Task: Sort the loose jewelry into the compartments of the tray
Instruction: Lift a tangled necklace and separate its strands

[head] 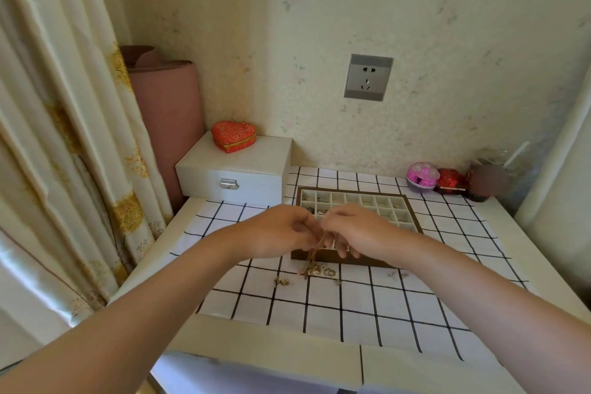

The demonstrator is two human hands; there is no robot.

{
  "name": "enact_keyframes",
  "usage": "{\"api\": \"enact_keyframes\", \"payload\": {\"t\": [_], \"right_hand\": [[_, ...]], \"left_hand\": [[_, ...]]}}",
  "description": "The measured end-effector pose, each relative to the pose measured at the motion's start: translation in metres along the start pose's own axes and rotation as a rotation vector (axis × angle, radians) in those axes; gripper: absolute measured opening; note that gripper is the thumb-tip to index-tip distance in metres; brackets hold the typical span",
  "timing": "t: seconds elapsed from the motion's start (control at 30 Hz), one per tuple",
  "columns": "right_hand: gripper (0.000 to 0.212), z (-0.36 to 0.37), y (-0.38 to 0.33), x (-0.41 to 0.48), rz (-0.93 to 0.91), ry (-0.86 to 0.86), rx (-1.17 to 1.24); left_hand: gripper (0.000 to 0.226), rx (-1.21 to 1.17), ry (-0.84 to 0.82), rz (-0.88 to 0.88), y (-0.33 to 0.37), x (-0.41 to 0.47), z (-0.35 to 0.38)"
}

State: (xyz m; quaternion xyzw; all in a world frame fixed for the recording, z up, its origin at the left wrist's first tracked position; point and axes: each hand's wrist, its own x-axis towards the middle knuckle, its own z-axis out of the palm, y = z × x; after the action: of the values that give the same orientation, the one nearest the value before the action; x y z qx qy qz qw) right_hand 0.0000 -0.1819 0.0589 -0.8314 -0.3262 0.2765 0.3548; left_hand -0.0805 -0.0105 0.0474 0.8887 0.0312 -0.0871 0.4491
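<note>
Gold chain (315, 253) dangles pinched between left grip (277, 232) and right grip (355, 230)

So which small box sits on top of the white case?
The red heart box, back left. The pink box and the other red box stand lower, on the table, back right.

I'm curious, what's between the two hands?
In the head view, a thin gold chain hangs between the left hand and right hand, both pinching it.

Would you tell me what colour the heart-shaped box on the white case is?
The heart-shaped box is red with gold patterning; head view.
</note>
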Motion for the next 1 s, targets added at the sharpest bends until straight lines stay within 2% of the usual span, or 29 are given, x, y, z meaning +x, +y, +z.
{"api": "enact_keyframes", "payload": {"t": [0.1, 0.2, 0.33, 0.43, 0.5, 0.63, 0.8, 1.0], "right_hand": [[0.028, -0.008, -0.002, 0.001, 0.002, 0.04, 0.12], [0.031, -0.018, 0.0, 0.001, -0.02, 0.028, 0.204], [0.031, -0.035, 0.003, 0.0, -0.055, 0.022, 0.288], [0.045, -0.046, 0.003, -0.002, -0.059, -0.047, 0.427], [0.041, -0.049, 0.004, -0.003, -0.052, -0.105, 0.458], [0.027, -0.049, 0.007, -0.004, -0.015, -0.172, 0.427], [0.03, -0.043, 0.009, 0.0, 0.075, -0.178, 0.444], [0.028, -0.041, 0.004, -0.004, 0.188, -0.135, 0.215]], "left_hand": [[0.015, -0.183, -0.026, -0.073, 0.01, 0.001, -0.002], [0.006, -0.191, 0.002, -0.054, 0.013, 0.002, -0.006], [0.005, -0.231, 0.09, -0.003, 0.015, 0.002, -0.012], [0.004, -0.241, 0.124, 0.012, 0.017, 0.002, -0.017], [0.003, -0.23, 0.121, 0.005, 0.016, 0.002, -0.019], [0.016, -0.313, 0.12, -0.005, 0.015, 0.004, -0.021], [0.021, -0.562, 0.173, 0.051, 0.018, 0.004, -0.027], [0.024, -0.903, 0.153, 0.133, 0.024, 0.004, -0.038]]}}
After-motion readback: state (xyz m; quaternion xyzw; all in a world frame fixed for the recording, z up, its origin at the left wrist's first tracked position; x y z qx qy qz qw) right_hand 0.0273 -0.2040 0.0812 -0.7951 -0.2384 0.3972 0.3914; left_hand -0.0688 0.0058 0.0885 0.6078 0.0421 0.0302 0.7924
